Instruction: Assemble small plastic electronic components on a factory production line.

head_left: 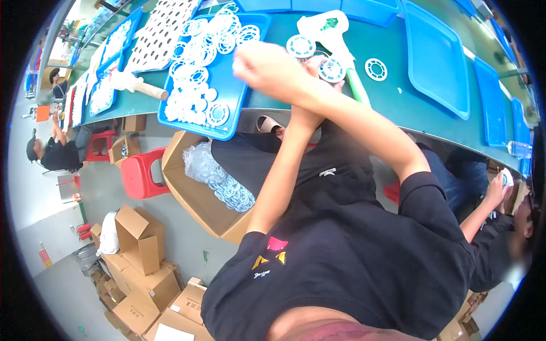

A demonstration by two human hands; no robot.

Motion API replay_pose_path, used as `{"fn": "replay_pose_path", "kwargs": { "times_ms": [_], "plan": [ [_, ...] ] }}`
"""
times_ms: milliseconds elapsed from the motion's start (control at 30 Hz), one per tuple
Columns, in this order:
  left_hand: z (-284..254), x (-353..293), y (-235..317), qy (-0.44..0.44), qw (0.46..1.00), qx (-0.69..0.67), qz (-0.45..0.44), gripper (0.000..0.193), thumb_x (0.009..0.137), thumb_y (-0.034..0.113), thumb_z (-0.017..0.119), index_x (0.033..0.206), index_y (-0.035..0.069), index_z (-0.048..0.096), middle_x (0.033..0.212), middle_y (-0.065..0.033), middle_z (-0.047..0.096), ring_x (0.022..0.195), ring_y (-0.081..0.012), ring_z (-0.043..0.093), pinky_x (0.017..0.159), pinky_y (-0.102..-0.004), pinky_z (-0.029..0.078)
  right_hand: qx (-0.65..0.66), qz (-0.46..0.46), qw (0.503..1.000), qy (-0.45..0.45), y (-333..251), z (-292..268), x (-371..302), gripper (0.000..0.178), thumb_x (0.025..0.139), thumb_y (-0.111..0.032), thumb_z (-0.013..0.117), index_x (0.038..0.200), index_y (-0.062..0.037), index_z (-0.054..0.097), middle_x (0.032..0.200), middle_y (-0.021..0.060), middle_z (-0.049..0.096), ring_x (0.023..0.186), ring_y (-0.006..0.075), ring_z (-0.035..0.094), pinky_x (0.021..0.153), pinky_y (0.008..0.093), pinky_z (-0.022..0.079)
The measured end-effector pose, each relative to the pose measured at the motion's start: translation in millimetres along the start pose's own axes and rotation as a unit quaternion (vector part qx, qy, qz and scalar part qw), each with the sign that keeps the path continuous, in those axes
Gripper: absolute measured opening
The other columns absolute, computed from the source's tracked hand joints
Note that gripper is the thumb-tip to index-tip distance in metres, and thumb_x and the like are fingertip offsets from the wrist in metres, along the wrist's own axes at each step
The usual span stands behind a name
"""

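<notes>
People in dark tops [54, 152] sit at the far left, with a small orange sign [42, 112] near them and a red-and-yellow sticker low on the wall [44, 256]. Plain brown cartons [139, 244] are stacked on the floor below, probably just spare packing stock; one at the bottom edge has a white rectangular label [173, 333].

Next comes a red stool [139, 173], then an open carton [193, 199] right under the worktop edge holding a clear bag of see-through rings [219, 179], I'd guess so parts are within reach.

Up on the green worktop [398, 108], a blue tray [227, 113] is piled with white ring parts [196, 85] and hangs a bit over the edge toward the person. A wooden-handled tool [149, 89] lies just left of it.

The arms cross here. The right hand [263, 63] ends up over the tray's right rim, curled up and blurry, so I can't tell if its grip holds anything. The left hand [318, 79] is mostly hidden behind the right forearm, next to two round white discs [331, 70], so can't tell the grip there either.

Past that is a white bag with a green mark [324, 25], a loose ring [376, 69], then empty blue trays [435, 57]. At the far right another person's hand [499, 187] holds something small, with a clear bottle [520, 149] above.
</notes>
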State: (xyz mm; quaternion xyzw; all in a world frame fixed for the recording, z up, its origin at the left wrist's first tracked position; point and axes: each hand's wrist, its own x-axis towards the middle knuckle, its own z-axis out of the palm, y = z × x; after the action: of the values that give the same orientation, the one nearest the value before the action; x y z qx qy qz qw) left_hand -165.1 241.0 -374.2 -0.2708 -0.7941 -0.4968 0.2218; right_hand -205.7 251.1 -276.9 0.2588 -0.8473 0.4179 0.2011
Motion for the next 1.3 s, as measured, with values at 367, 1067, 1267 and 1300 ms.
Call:
{"fn": "replay_pose_path", "kwargs": {
  "times_ms": [367, 1067, 1267, 1300],
  "plan": [
    [-12.1, 11.3, 18.3, -0.06, 0.998, 0.01, 0.008, 0.068, 0.077, 0.018, 0.086, 0.135, 0.002, 0.055, 0.124, -0.0178, 0.061, 0.116, -0.0382, 0.06, 0.1, -0.0469, 0.048, 0.197, 0.342, 0.915, 0.081, 48.9, -128.0, -111.6, 0.02, 0.1, -0.016, 0.065, 0.108, 0.002, 0.069, 0.081, 0.0043, 0.069, 0.064, 0.0085, 0.061, 0.06, 0.0254, 0.051],
    [-13.4, 13.2, 18.9, -0.078, 0.993, -0.026, -0.079, 0.068, 0.077, 0.026, 0.088, 0.129, -0.002, 0.055, 0.124, -0.0188, 0.061, 0.121, -0.0395, 0.057, 0.106, -0.0479, 0.043, -0.241, 0.241, 0.934, 0.104, 78.6, -144.3, -163.2, 0.036, 0.085, -0.015, 0.076, 0.119, -0.0061, 0.069, 0.133, 0.0128, 0.064, 0.121, 0.0369, 0.053, 0.105, 0.0452, 0.045],
    [-13.7, 16.4, 22.5, -0.088, 0.991, -0.04, -0.091, 0.065, 0.075, 0.025, 0.088, 0.127, 0.0, 0.057, 0.123, -0.0167, 0.061, 0.118, -0.0379, 0.059, 0.102, -0.0465, 0.046, -0.251, 0.232, 0.937, 0.08, 84.9, -149.2, -168.5, 0.04, 0.083, -0.017, 0.079, 0.121, -0.0097, 0.069, 0.132, 0.0145, 0.064, 0.122, 0.0374, 0.053, 0.106, 0.0444, 0.044],
    [-13.4, 17.4, 24.5, -0.087, 0.991, -0.038, -0.091, 0.065, 0.075, 0.025, 0.088, 0.127, 0.0, 0.057, 0.123, -0.0167, 0.061, 0.118, -0.0379, 0.059, 0.102, -0.0465, 0.046, -0.25, 0.23, 0.937, 0.08, 83.1, -148.8, -166.5, 0.04, 0.083, -0.017, 0.079, 0.121, -0.0097, 0.069, 0.132, 0.0145, 0.064, 0.122, 0.0374, 0.053, 0.106, 0.0444, 0.044]
  ]
}}
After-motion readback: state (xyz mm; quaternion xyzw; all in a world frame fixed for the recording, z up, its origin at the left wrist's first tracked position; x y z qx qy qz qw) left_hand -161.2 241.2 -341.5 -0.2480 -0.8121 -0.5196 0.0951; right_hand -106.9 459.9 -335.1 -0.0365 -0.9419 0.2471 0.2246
